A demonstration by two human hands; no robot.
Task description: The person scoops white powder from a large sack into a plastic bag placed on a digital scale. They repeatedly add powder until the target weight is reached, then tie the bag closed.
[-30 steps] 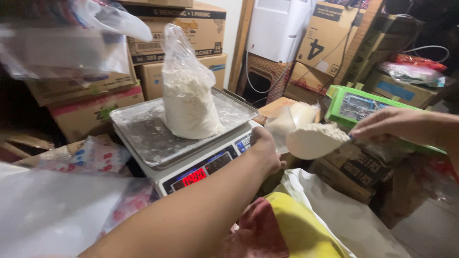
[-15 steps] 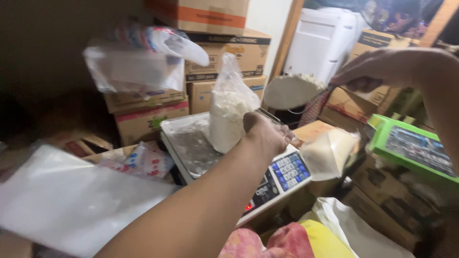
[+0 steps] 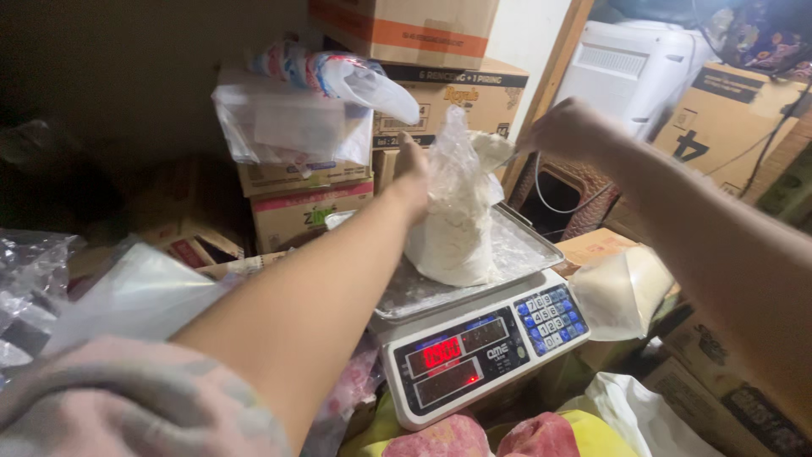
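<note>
On the steel scale tray (image 3: 524, 254), left hand (image 3: 412, 173) grips a crinkled powder bag (image 3: 452, 211).

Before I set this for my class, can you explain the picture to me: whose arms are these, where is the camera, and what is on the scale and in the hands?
There is no machine here. The camera sits on a person's head and looks down, so both arms reaching forward are that person's own. The left hand grips the open top of a clear plastic bag partly filled with white powder. The bag stands on the metal tray of a digital scale with a lit red display and a blue keypad. The right hand is raised beside the bag's mouth and holds a scoop of white powder over it. Another filled bag lies to the right of the scale. Cardboard boxes are stacked behind.
</note>
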